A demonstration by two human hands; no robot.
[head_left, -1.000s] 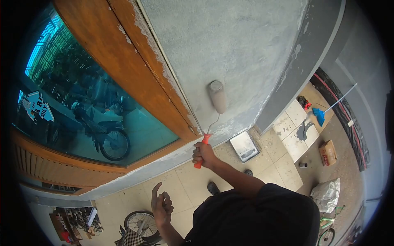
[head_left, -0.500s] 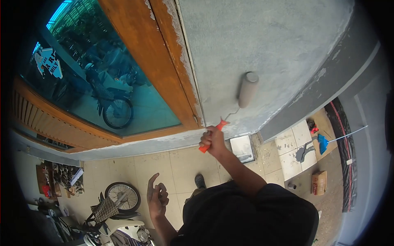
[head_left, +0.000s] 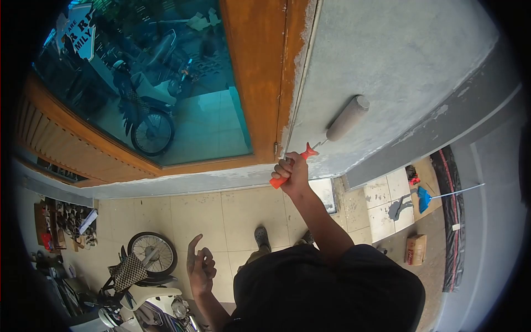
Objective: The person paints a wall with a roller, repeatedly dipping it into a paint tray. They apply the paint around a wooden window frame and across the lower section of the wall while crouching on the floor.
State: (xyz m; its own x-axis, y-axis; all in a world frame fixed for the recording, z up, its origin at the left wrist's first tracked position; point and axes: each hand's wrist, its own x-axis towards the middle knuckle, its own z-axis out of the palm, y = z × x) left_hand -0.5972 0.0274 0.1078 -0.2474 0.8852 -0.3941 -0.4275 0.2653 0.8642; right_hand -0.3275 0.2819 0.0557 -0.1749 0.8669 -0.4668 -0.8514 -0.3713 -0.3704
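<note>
My right hand (head_left: 292,172) is closed around the orange handle of a paint roller (head_left: 348,118). The roller's grey sleeve lies tilted against the pale grey wall (head_left: 387,61), just right of the wooden window frame (head_left: 265,72). My left hand (head_left: 201,266) hangs in the air over the tiled floor, its index finger stretched out and the others loosely curled, with nothing in it. Below my right forearm sits a white paint tray (head_left: 323,195), partly hidden by the arm.
A motorcycle (head_left: 149,276) stands at the lower left, beyond my left hand. Shoes on a rack (head_left: 69,224) are farther left. To the right are a cardboard box (head_left: 415,250), a blue dustpan or broom head (head_left: 424,199) on a long handle, and paint-stained tiles (head_left: 398,207).
My view has shifted, so the window fills more of it. The roller leans more to the right against the wall. My left hand keeps much the same pose.
</note>
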